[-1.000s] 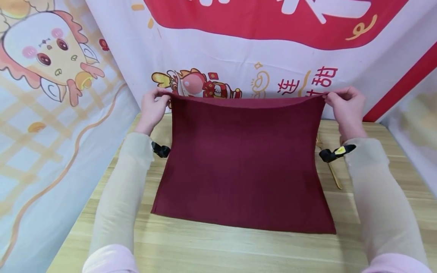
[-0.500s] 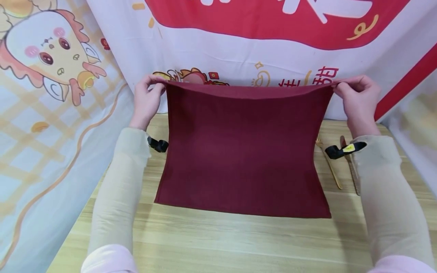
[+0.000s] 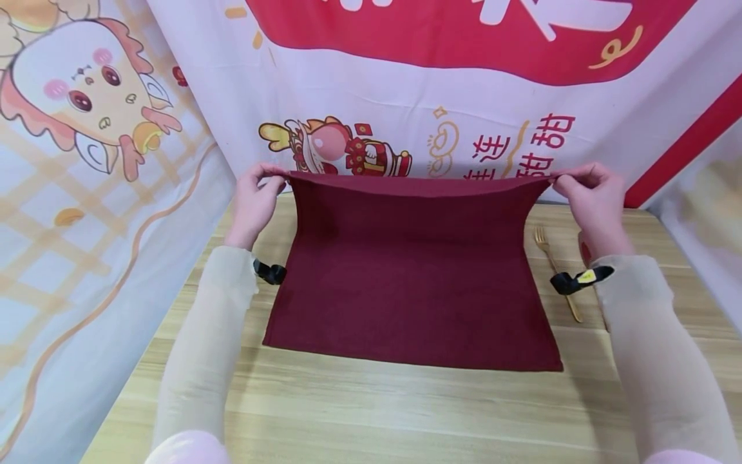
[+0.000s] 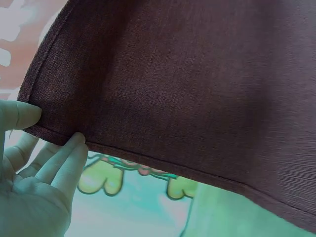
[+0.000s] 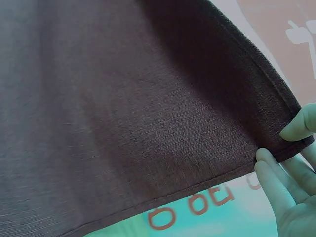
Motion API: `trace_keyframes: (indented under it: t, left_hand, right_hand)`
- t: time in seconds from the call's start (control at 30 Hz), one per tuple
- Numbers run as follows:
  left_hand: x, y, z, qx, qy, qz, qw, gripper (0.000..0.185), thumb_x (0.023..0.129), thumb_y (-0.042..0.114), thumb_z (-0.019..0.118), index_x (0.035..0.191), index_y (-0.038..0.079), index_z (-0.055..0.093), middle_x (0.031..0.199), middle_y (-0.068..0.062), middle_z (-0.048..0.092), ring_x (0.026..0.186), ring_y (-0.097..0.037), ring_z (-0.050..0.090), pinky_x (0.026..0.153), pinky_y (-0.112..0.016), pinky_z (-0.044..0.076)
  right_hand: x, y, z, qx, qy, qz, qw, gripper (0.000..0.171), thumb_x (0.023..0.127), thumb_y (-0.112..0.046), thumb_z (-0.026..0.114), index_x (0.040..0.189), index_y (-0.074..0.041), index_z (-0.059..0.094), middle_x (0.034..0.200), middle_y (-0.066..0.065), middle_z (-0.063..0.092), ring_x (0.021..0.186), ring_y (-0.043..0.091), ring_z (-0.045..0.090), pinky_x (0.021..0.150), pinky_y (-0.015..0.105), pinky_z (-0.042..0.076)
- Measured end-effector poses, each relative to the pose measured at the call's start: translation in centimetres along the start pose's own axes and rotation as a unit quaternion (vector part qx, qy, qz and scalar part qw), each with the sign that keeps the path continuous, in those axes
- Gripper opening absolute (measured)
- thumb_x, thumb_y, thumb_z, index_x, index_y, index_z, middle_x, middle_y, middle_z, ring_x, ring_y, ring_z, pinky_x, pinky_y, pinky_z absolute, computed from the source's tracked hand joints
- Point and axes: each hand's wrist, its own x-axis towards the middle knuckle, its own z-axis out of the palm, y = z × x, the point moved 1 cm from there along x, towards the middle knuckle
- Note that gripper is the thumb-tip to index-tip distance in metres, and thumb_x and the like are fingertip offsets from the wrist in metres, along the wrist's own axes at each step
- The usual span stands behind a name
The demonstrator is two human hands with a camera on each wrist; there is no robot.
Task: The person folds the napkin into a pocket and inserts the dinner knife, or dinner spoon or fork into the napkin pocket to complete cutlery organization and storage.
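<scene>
A dark red cloth placemat (image 3: 406,290) is stretched between both hands, its far edge raised and its near part lying on the wooden table. The left hand (image 3: 255,203) pinches the far left corner between thumb and fingers. At the far right corner, the right hand (image 3: 597,206) pinches in the same way. In the left wrist view the cloth (image 4: 177,89) shows a hemmed edge, with the left thumb on one face. The right wrist view has the right thumb and fingers around the hemmed corner of the cloth (image 5: 148,108).
A gold fork (image 3: 553,264) lies on the wooden table (image 3: 371,412) right of the cloth. Beside it, a reddish-brown knife-like piece (image 3: 585,248) is partly hidden by the right wrist. A printed white and red curtain (image 3: 435,96) hangs behind; another printed curtain (image 3: 87,258) is at the left.
Both hands first rose and spread slightly with the far edge, then came down. The near edge of the cloth slid away from the person and now lies flatter on the table.
</scene>
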Motion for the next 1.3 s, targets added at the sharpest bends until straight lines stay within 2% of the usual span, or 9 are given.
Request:
trace_keyframes:
  t: [0.17,0.4,0.5,0.67,0.8,0.9,1.03,1.17,1.3]
  left_hand:
    - [-1.3,-1.5,0.0,0.001,-0.005,-0.015,0.9999,0.017,0.098,0.004,0.054,0.105,0.001,0.069,0.107,-0.006,0.066,0.100,-0.017,0.065,0.095,-0.030,0.053]
    - [-3.0,-3.9,0.1,-0.006,-0.015,-0.037,0.9992,0.019,0.098,0.001,0.054,0.109,-0.004,0.068,0.111,-0.012,0.066,0.101,-0.015,0.065,0.096,-0.031,0.053]
    - [-3.6,-4.8,0.1,-0.004,-0.025,-0.053,0.9983,0.020,0.098,0.000,0.054,0.111,-0.007,0.068,0.114,-0.014,0.065,0.103,-0.016,0.064,0.096,-0.030,0.052]
    - [-5.3,-4.0,0.0,0.019,-0.053,-0.075,0.9956,0.023,0.098,-0.001,0.053,0.114,-0.012,0.066,0.115,-0.017,0.065,0.107,-0.020,0.064,0.097,-0.033,0.052]
    - [-6.6,-3.5,-0.4,0.040,-0.078,-0.071,0.9936,0.022,0.099,-0.001,0.055,0.113,-0.014,0.066,0.114,-0.020,0.065,0.108,-0.033,0.065,0.098,-0.042,0.052]
    - [-6.9,-5.2,-1.0,0.055,-0.095,-0.065,0.9918,0.020,0.098,-0.002,0.059,0.112,-0.014,0.067,0.114,-0.022,0.067,0.107,-0.037,0.065,0.094,-0.038,0.053]
    - [-7.1,-7.6,-2.0,0.082,-0.126,-0.061,0.9867,0.018,0.097,0.002,0.066,0.110,-0.009,0.071,0.110,-0.018,0.071,0.096,-0.019,0.068,0.084,-0.020,0.052]
    - [-7.7,-8.3,-2.8,0.098,-0.167,-0.071,0.9785,0.016,0.095,0.005,0.071,0.107,-0.004,0.074,0.110,-0.017,0.071,0.094,-0.009,0.067,0.083,-0.018,0.050]
    - [-8.5,-8.3,-3.7,0.104,-0.202,-0.072,0.9712,0.013,0.093,0.004,0.073,0.105,-0.001,0.076,0.110,-0.015,0.072,0.100,-0.013,0.065,0.085,-0.020,0.050]
  right_hand:
    - [-0.7,2.0,-0.5,-0.011,-0.015,-0.033,0.999,0.017,0.087,-0.005,0.078,0.102,0.003,0.074,0.095,0.003,0.076,0.088,0.013,0.067,0.076,0.019,0.051]
    - [-1.9,4.5,-1.2,-0.153,-0.022,-0.061,0.986,0.011,0.092,-0.014,0.074,0.099,-0.006,0.076,0.087,-0.011,0.073,0.081,0.006,0.062,0.063,0.018,0.046]
    - [-2.4,5.6,-1.3,-0.166,-0.031,-0.062,0.984,0.014,0.092,-0.012,0.073,0.102,-0.002,0.074,0.086,-0.015,0.072,0.079,0.004,0.062,0.063,0.016,0.047]
    - [-3.4,7.1,-1.5,-0.157,-0.052,-0.059,0.985,0.009,0.091,-0.005,0.071,0.098,0.000,0.075,0.086,-0.013,0.074,0.075,0.001,0.064,0.064,0.014,0.049]
    - [-4.1,8.0,-2.2,-0.164,-0.091,-0.048,0.981,0.011,0.093,-0.004,0.070,0.100,0.003,0.074,0.088,-0.007,0.075,0.076,0.002,0.066,0.066,0.015,0.053]
    - [-4.5,8.6,-2.9,-0.191,-0.129,-0.040,0.972,0.022,0.094,-0.006,0.070,0.109,0.011,0.069,0.091,-0.003,0.075,0.078,0.002,0.067,0.069,0.016,0.055]
    - [-5.0,8.9,-3.7,-0.254,-0.183,-0.046,0.949,0.026,0.097,-0.010,0.071,0.113,0.010,0.069,0.102,0.007,0.075,0.086,0.000,0.065,0.072,0.014,0.053]
    - [-5.6,8.9,-4.4,-0.295,-0.221,-0.057,0.928,0.025,0.098,-0.014,0.071,0.115,0.005,0.072,0.111,0.013,0.072,0.091,0.000,0.062,0.074,0.013,0.051]
    - [-6.3,8.7,-5.3,-0.296,-0.252,-0.054,0.920,0.026,0.097,-0.014,0.073,0.115,0.004,0.073,0.109,0.011,0.073,0.091,0.000,0.063,0.074,0.014,0.051]
